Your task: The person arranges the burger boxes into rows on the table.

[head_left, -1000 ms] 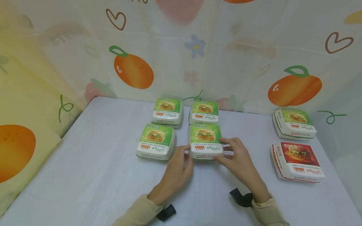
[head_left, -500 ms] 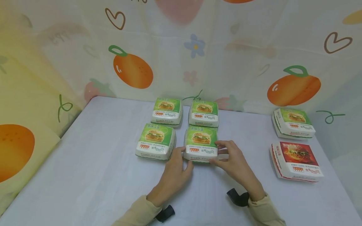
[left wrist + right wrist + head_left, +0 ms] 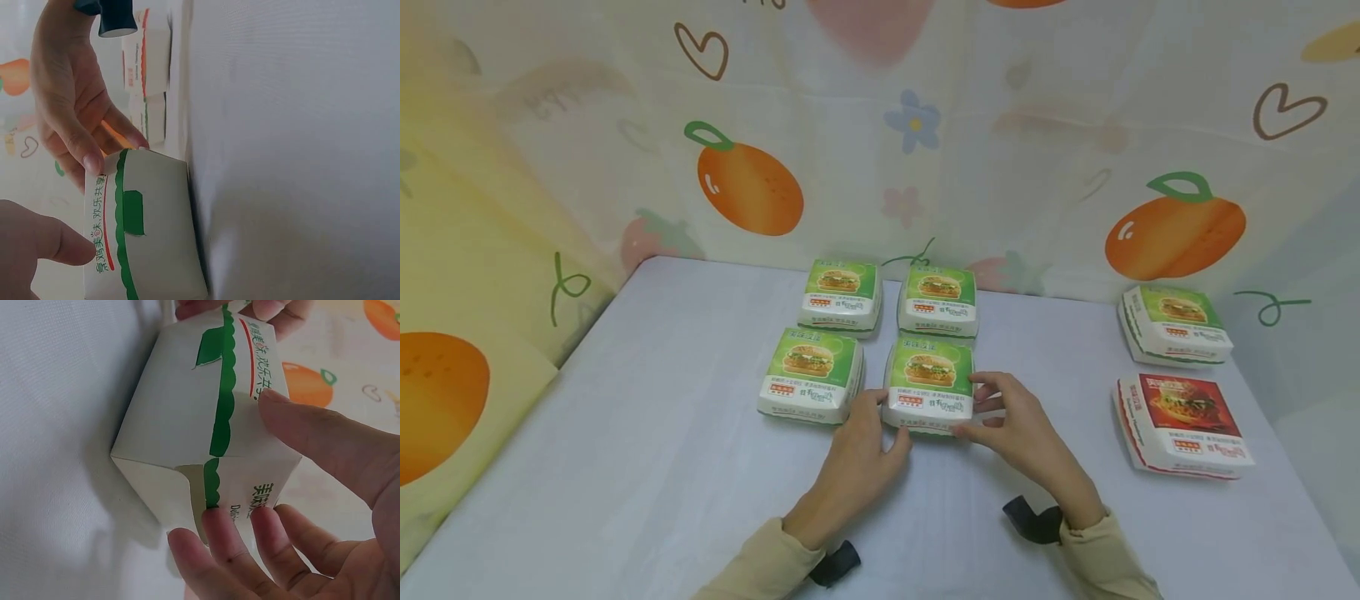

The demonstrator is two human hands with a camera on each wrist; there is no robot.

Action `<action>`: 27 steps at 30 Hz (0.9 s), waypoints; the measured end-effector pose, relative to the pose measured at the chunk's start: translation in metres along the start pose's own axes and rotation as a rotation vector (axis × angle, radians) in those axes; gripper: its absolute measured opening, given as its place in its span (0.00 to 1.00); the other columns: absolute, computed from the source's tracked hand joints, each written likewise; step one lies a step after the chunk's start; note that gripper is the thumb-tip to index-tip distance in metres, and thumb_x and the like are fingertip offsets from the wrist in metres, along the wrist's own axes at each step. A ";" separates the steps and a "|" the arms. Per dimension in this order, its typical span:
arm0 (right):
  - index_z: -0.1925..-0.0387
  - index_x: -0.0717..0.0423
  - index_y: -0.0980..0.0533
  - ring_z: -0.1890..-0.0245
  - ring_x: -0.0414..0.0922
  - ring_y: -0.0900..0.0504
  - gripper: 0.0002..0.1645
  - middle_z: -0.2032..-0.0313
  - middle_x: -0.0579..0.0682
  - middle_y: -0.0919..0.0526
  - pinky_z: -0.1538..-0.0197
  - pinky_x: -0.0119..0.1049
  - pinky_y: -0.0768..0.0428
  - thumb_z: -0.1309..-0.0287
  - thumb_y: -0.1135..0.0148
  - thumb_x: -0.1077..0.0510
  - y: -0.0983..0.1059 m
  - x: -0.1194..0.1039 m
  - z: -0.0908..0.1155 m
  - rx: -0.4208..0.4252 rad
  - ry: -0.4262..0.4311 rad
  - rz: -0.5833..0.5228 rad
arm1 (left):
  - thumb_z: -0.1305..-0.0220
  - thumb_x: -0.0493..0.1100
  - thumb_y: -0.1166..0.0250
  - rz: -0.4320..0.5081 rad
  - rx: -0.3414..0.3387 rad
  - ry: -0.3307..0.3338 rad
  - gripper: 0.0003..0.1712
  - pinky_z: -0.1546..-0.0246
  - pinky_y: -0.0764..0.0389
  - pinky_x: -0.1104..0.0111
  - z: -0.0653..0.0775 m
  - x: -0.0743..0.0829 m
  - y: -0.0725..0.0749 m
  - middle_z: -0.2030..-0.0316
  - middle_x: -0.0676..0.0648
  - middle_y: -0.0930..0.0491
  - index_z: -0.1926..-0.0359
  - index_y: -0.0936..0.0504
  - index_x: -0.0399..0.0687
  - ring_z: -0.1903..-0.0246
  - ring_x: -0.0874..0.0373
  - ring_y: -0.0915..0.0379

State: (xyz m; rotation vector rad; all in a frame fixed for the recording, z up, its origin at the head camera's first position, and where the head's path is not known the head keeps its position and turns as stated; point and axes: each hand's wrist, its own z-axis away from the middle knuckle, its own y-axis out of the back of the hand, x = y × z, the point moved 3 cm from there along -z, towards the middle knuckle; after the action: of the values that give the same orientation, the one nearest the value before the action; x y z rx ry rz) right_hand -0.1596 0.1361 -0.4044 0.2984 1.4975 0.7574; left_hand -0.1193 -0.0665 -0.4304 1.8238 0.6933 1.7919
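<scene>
In the head view, a green and white burger box (image 3: 928, 385) rests on the table between both hands. My left hand (image 3: 859, 462) holds it at its left side and front; in the left wrist view its thumb (image 3: 65, 242) lies on the front face. Around the right front corner grips my right hand (image 3: 1026, 433), thumb on the front and fingers along the side, as the right wrist view shows. Three like boxes stand close by: one box (image 3: 811, 375) to the left, another box (image 3: 937, 302) behind, and a third box (image 3: 839, 297) behind left.
At the table's right side sit another green burger box (image 3: 1176, 325) and, nearer me, a red and white burger box (image 3: 1183, 425). A printed curtain (image 3: 850, 167) hangs along the back edge of the white-covered table (image 3: 647, 467).
The held burger box has slid a little toward me and to the left, with both hands on it. In the last half second it has barely moved.
</scene>
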 end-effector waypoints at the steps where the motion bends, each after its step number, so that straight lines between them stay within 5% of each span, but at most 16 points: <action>1: 0.37 0.64 0.32 0.51 0.51 0.18 0.44 0.54 0.58 0.24 0.50 0.44 0.15 0.53 0.22 0.57 0.000 0.000 0.000 0.001 -0.001 0.002 | 0.37 0.44 0.37 -0.004 0.000 0.001 0.30 0.48 0.19 0.55 0.000 0.000 0.000 0.43 0.36 0.24 0.38 0.33 0.38 0.48 0.51 0.21; 12: 0.37 0.65 0.35 0.36 0.64 0.28 0.44 0.36 0.65 0.32 0.39 0.53 0.22 0.51 0.22 0.55 0.001 0.002 0.000 -0.019 -0.037 0.025 | 0.36 0.44 0.37 -0.012 -0.012 0.000 0.30 0.46 0.19 0.54 -0.001 -0.001 0.000 0.40 0.35 0.24 0.37 0.33 0.37 0.44 0.50 0.23; 27: 0.36 0.62 0.37 0.42 0.62 0.21 0.44 0.34 0.63 0.31 0.46 0.51 0.17 0.51 0.23 0.57 -0.001 0.005 -0.002 -0.033 -0.090 -0.019 | 0.37 0.44 0.36 -0.039 -0.002 -0.047 0.29 0.50 0.18 0.56 0.000 0.002 0.003 0.42 0.36 0.23 0.38 0.33 0.37 0.52 0.52 0.20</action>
State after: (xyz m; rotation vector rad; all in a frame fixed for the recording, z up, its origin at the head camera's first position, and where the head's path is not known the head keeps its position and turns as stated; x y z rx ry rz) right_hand -0.1620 0.1382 -0.4093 0.2894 1.3995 0.7437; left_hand -0.1196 -0.0676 -0.4272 1.8328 0.7034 1.7185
